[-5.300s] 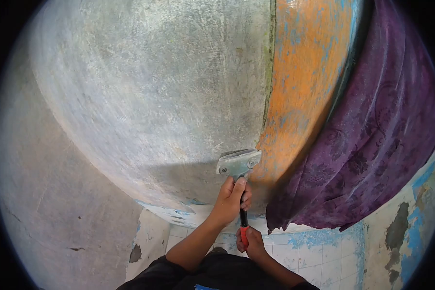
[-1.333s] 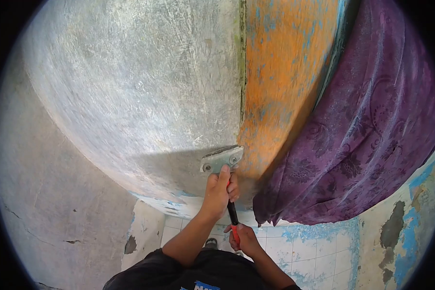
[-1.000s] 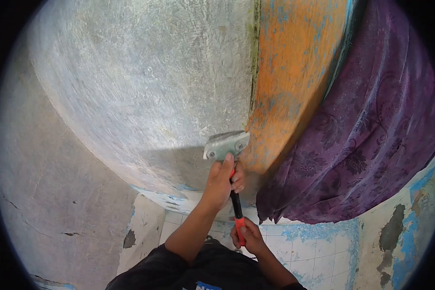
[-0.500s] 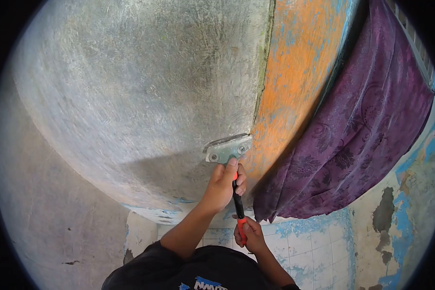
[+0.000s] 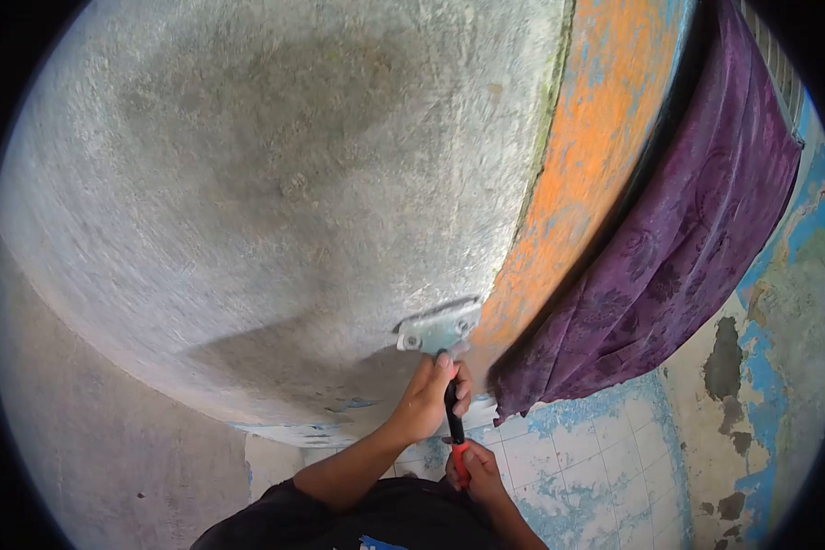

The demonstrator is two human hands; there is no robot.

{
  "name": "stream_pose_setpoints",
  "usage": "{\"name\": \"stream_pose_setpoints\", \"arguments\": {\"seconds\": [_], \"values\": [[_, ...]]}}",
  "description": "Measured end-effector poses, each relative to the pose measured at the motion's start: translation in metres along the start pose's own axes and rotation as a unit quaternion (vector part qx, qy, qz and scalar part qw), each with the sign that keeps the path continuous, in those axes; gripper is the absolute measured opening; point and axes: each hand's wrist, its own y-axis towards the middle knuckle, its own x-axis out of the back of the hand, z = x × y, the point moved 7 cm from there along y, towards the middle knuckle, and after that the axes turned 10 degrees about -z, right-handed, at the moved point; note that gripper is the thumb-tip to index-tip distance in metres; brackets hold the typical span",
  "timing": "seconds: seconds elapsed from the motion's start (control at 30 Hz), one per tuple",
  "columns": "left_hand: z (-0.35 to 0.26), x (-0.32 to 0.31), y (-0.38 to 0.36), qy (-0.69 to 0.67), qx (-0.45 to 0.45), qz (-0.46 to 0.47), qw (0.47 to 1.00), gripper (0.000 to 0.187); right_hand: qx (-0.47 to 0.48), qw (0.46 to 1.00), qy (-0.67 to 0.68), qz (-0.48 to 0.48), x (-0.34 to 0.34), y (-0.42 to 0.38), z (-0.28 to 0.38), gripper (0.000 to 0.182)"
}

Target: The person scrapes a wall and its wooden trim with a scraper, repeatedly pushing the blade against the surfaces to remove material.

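scraper (image 5: 438, 327) lower on wall (image 5: 275, 183) | both hands dropped | view tilted up

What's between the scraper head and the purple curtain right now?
In the head view, a strip of orange-painted wall flecked with blue lies between the scraper head and the purple curtain. The left hand and right hand grip the handle below.

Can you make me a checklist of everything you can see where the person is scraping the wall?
Surface: grey wall, bare and rough; an orange strip with blue flecks beside it.
Job's things: scraper, metal head flat against the wall by the orange edge, black and red handle.
Clutter: nothing seen.
Hands: left hand grips the handle just under the head; right hand holds the red end.
Cables: nothing seen.
Surroundings: purple curtain hanging at right; white tiled floor with blue patches; peeling wall at far right.
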Motion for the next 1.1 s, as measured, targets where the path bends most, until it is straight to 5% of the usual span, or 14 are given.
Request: {"name": "stream_pose_setpoints", "arguments": {"seconds": [0.13, 0.33, 1.1], "values": [[-0.037, -0.030, 0.003, -0.046, 0.018, 0.124, 0.991, 0.051, 0.103, 0.992, 0.023, 0.065, -0.043, -0.015, 0.055, 0.049], [-0.047, -0.071, 0.020, -0.085, 0.045, 0.168, 0.981, 0.042, 0.040, 0.949, 0.285, 0.127, -0.051, -0.021, 0.069, 0.055], [-0.061, -0.081, 0.023, -0.084, 0.049, 0.221, 0.970, 0.042, 0.104, 0.979, 0.172, 0.021, -0.059, -0.025, 0.091, 0.051]]}}
